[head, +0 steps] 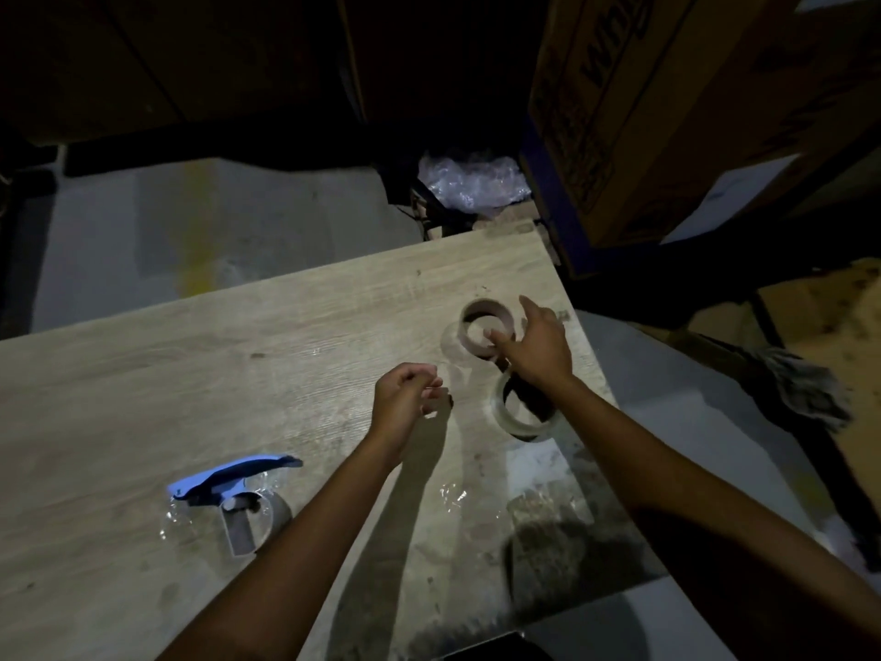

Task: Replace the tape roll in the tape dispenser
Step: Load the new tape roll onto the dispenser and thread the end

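Note:
A blue tape dispenser lies on its side at the near left of the wooden table, its grey roll holder bare. An empty brown cardboard core stands near the table's far right corner. A roll of clear tape lies flat just in front of the core, partly hidden by my right wrist. My right hand hovers over both, thumb raised and fingertips touching the core's near rim. My left hand is held mid-table with its fingers curled together; something thin and clear may be pinched there.
Crumpled scraps of clear tape lie on the table near my forearms. A large cardboard box stands beyond the table's right corner, with plastic wrap beside it. A mop head lies on the floor to the right.

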`<control>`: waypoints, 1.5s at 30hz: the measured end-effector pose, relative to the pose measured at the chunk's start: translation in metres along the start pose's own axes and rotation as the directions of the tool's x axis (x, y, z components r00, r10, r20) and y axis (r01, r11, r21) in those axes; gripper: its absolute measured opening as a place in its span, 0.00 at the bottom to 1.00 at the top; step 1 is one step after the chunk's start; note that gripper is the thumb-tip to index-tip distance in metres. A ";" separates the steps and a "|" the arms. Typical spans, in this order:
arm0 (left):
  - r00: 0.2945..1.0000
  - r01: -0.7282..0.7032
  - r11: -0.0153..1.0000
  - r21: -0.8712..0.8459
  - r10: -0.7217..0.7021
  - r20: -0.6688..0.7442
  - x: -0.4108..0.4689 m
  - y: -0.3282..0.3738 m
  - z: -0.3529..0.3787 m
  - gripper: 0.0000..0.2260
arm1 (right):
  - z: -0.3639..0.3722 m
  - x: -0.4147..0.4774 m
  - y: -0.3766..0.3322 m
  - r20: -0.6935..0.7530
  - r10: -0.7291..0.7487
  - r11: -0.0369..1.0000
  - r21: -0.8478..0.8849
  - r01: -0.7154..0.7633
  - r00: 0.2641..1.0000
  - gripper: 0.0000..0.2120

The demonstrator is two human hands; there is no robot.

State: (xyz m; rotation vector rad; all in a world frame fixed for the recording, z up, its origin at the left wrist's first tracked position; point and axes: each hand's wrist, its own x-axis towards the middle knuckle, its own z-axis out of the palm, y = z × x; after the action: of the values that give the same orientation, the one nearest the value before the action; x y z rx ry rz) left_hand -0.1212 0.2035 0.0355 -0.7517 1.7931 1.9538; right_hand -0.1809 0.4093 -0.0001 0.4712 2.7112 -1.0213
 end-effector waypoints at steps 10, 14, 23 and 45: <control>0.996 0.029 0.989 0.144 -0.040 0.078 0.015 -0.027 0.060 0.06 | -0.014 -0.047 0.055 -0.017 0.172 0.971 0.175 -0.166 0.985 0.37; 0.997 -0.001 0.963 0.268 -0.019 0.070 0.021 -0.043 0.068 0.08 | -0.007 -0.066 0.061 -0.066 0.237 0.961 0.165 -0.223 0.969 0.27; 0.982 -0.149 0.947 0.284 0.107 0.159 0.004 -0.037 0.072 0.11 | 0.001 -0.085 0.040 -0.103 0.301 0.900 0.358 -0.247 0.948 0.15; 0.941 -0.334 0.930 -0.155 0.338 -0.005 -0.122 0.051 -0.110 0.12 | 0.008 -0.241 -0.174 -0.267 -0.170 0.855 0.439 0.277 0.949 0.31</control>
State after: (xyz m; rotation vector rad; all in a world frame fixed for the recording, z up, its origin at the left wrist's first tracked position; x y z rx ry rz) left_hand -0.0429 0.0975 0.1465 -0.4883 1.8738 2.3317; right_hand -0.0198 0.2269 0.1712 0.3601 2.7353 -1.8203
